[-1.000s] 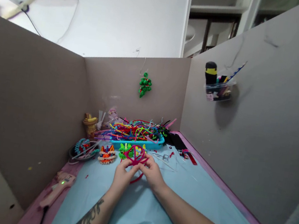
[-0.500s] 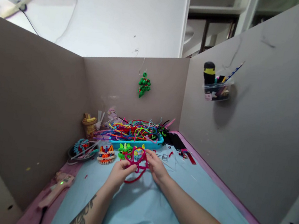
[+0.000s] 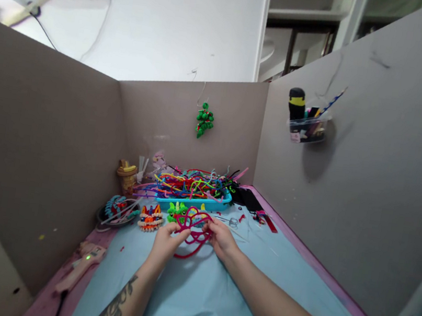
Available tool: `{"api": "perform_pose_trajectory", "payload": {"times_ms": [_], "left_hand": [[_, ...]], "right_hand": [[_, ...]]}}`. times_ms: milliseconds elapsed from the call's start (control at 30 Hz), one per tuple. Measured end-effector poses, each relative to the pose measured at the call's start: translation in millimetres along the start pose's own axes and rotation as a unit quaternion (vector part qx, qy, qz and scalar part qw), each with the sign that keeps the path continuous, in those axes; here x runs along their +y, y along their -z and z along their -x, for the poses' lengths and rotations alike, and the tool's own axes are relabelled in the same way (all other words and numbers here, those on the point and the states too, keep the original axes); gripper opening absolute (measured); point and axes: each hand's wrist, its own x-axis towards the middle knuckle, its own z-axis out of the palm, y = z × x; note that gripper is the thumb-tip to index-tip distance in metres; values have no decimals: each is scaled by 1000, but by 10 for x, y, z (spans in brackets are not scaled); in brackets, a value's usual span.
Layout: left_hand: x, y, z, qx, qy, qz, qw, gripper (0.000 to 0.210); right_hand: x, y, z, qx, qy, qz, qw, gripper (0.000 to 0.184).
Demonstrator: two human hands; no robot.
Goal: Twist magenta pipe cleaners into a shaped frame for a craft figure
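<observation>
Between my hands is a magenta pipe cleaner [image 3: 189,256], bent into several loops like a flower, with a long tail curving below. My left hand [image 3: 167,240] pinches its left side between thumb and fingers. On the right side, my right hand [image 3: 222,238] has its fingers closed on a loop. Just behind the loops stand a green pipe-cleaner figure [image 3: 176,211] and a partly hidden yellow and blue one [image 3: 203,208]. To the left of these sits an orange and cream figure [image 3: 150,218].
A blue tray [image 3: 164,203] heaped with colourful pipe cleaners is at the back. Scissors [image 3: 233,223] lie to the right. A dark bowl [image 3: 101,215] and a pink glue gun [image 3: 79,268] are on the left. Grey panels [image 3: 183,154] enclose the table.
The looped pipe cleaner has tilted flatter and its loops have spread sideways. My right hand's fingers have curled in on the right loop; my left hand has shifted slightly left.
</observation>
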Motion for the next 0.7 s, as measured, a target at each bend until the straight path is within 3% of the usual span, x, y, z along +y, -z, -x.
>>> {"api": "perform_pose_trajectory", "payload": {"times_ms": [67,167,233,300,400,500,700], "left_hand": [[-4,-7,1,-4,38,18,999,34],[-4,-10,-3,-14,72,15,997,37],[-2,-12,-4,-29,77,13,997,38],[1,-17,-1,-43,76,24,996,39],[9,-33,10,-57,75,56,994,40],[25,-47,18,-62,78,80,992,41],[59,-46,21,-64,81,117,988,39]], "right_hand": [[13,5,1,40,26,53,997,29],[-12,-1,45,108,162,181,964,40],[-64,-29,118,81,252,255,930,27],[-127,-73,214,22,302,315,900,19],[-188,-138,333,-13,374,368,851,11],[-189,-162,372,-39,397,382,833,15],[-183,-162,351,-51,384,387,837,8]]}}
